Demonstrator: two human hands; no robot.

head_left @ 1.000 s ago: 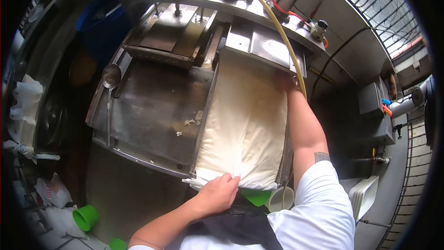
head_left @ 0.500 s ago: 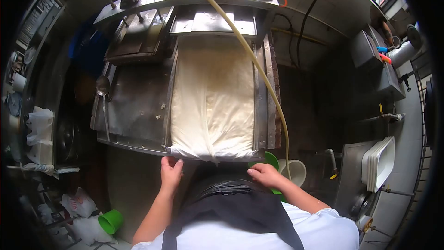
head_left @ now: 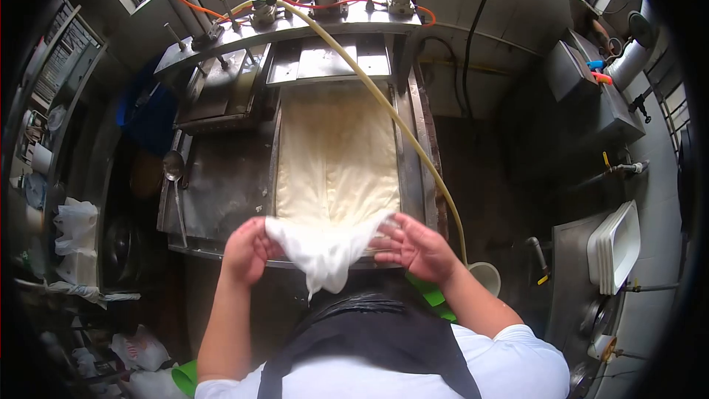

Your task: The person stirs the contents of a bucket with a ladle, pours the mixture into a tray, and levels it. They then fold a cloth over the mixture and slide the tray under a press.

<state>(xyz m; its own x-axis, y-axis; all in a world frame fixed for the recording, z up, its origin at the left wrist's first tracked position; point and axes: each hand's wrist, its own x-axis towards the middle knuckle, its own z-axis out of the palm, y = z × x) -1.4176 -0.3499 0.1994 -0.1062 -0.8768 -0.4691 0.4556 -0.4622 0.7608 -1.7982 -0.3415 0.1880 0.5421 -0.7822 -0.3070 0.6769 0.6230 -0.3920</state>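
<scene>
A wet white cloth [head_left: 325, 247] lies over a long rectangular metal mould [head_left: 406, 140], and its near end is lifted and sags between my hands. My left hand [head_left: 247, 250] is closed on the cloth's left corner. At the right corner, my right hand [head_left: 419, 246] grips the edge between thumb and forefinger, while its other fingers are spread. The cloth's loose tip hangs over the front edge, above my dark apron [head_left: 369, 343]. Farther back, the cloth lies flat with long creases; whatever is under it is hidden.
A metal press frame [head_left: 295, 29] with hoses spans the back. One pale hose [head_left: 369, 81] crosses the mould's right side. A long-handled ladle [head_left: 175, 170] rests on the left metal table [head_left: 221, 177]. White trays [head_left: 614, 247] stand at right, and a pale bucket [head_left: 485, 278] sits below the hose.
Both hands have risen from below the front edge to the cloth's near corners and taken hold. The cloth's near end has been pulled up and toward me. The camera view has tilted upward slightly.
</scene>
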